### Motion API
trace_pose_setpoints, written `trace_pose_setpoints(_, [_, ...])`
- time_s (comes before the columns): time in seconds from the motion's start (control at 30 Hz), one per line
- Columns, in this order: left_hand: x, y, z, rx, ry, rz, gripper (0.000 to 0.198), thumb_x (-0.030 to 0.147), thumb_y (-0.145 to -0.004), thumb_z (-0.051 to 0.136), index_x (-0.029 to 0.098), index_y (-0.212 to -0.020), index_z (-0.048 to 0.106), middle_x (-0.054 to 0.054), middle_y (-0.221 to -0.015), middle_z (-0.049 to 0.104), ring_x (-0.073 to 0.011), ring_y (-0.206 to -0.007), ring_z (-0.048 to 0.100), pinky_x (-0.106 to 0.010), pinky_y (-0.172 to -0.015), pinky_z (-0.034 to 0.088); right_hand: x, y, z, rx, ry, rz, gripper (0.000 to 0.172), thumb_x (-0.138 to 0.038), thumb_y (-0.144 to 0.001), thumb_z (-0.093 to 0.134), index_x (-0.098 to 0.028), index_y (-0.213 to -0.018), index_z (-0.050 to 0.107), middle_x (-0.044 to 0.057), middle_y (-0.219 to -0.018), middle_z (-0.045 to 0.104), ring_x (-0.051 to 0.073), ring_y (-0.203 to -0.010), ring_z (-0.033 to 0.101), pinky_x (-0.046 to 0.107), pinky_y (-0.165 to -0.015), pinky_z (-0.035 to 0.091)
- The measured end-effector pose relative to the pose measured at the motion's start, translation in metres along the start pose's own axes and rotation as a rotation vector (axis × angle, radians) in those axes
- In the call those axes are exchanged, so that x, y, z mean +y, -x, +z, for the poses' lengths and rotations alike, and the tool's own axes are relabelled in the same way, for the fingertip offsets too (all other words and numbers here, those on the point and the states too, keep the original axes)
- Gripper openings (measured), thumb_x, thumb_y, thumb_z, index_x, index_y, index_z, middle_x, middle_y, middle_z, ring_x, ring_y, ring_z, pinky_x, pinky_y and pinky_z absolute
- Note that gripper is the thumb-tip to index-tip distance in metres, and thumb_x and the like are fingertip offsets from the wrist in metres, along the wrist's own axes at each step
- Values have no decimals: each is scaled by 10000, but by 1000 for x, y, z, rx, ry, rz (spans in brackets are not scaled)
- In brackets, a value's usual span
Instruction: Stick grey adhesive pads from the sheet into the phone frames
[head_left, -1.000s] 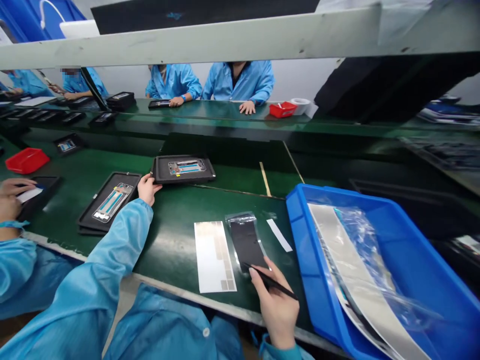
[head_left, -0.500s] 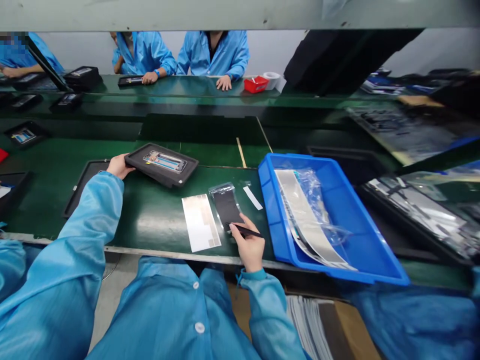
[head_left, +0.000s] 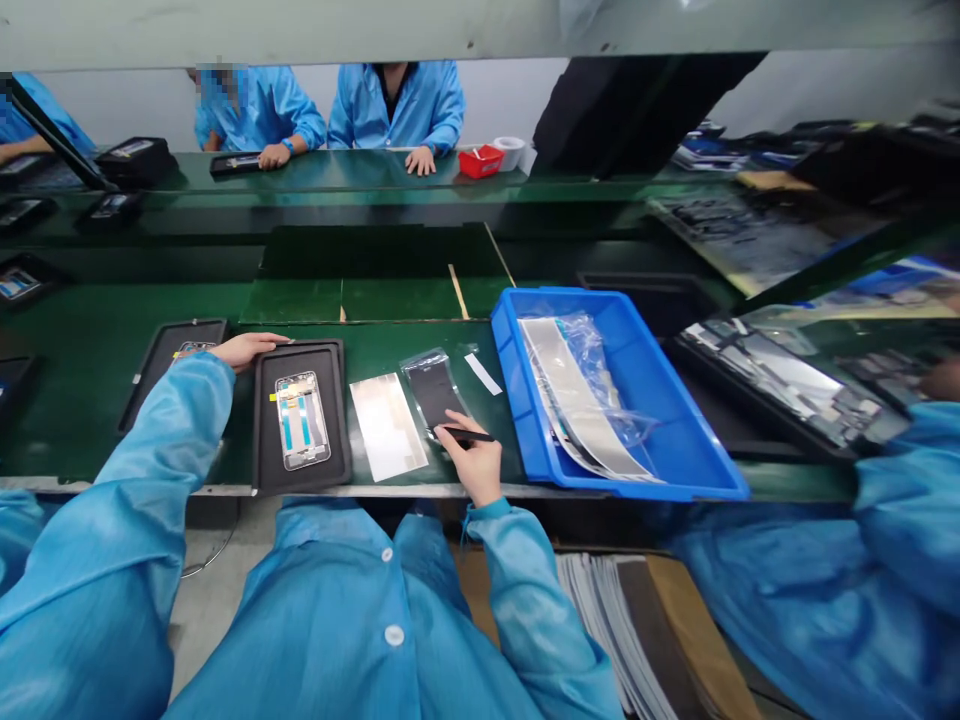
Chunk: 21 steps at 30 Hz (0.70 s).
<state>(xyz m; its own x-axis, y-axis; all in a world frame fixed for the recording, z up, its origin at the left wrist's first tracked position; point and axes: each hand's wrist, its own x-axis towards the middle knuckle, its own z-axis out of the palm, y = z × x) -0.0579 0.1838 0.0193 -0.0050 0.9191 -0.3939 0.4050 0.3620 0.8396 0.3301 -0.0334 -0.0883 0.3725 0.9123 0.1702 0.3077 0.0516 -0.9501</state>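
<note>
Head view. The wearer, in a light-blue antistatic smock [head_left: 337, 610], works at a green-topped workbench [head_left: 97, 340].

Left hand [head_left: 247, 348]: open, fingers extended flat and holding nothing. It lies over a black rectangular tray [head_left: 146, 385], just beside the top left corner of a second black rectangular tray [head_left: 261, 420]. Contact with the second tray cannot be confirmed. This second tray lies square to the bench edge and carries a silver phone mid-frame [head_left: 302, 420] with blue strips inside.

Right hand [head_left: 476, 462]: narrowly closed, pinching a slim black pointed tool [head_left: 469, 434], type not determinable. The tip points left and sits at the lower edge of a clear plastic bag holding a black sheet [head_left: 433, 392].

Just left of the bag lies a white-and-tan backing sheet [head_left: 386, 426]; a narrow white paper strip [head_left: 482, 374] lies just to its right. Further right stands a bright-blue plastic crate [head_left: 637, 487], containing silver film sheets [head_left: 577, 395] in clear plastic.

Across the bench, two co-workers in blue smocks [head_left: 396, 100] rest their hands on the far bench top, near a small red plastic bin [head_left: 480, 162] and a white tape roll [head_left: 510, 152].
</note>
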Motion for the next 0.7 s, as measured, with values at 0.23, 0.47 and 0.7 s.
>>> trace_pose_setpoints(0.23, [13,42,90,65,-357,439,352,163,-706,683,226,-1050,712,-97,-1211,651,-302,-1310,507,-390,-1175,345,-3,1,-1,-44,-6,26,274,-437,-794,766,-176,-874,785,104,-930,796,254,-866,747,424,-853,603])
trace_pose_setpoints(0.47, [-11,95,202,-419,-1029,945,585,434,-845,697,177,-1354,566,-164,-1373,573,-340,-1280,515,-469,-1061,398,-17,-6,-3,-154,33,66,287,-439,-788,778,-192,-934,784,93,-932,797,254,-863,746,422,-845,610])
trace_pose_setpoints(0.7, [-23,78,199,-498,-1131,1034,717,453,-837,744,171,-1438,470,-181,-1491,484,-365,-1427,397,-537,-1155,317,-14,-15,5,-274,105,26,206,-414,-815,771,-214,-865,774,67,-883,792,235,-819,743,393,-822,612])
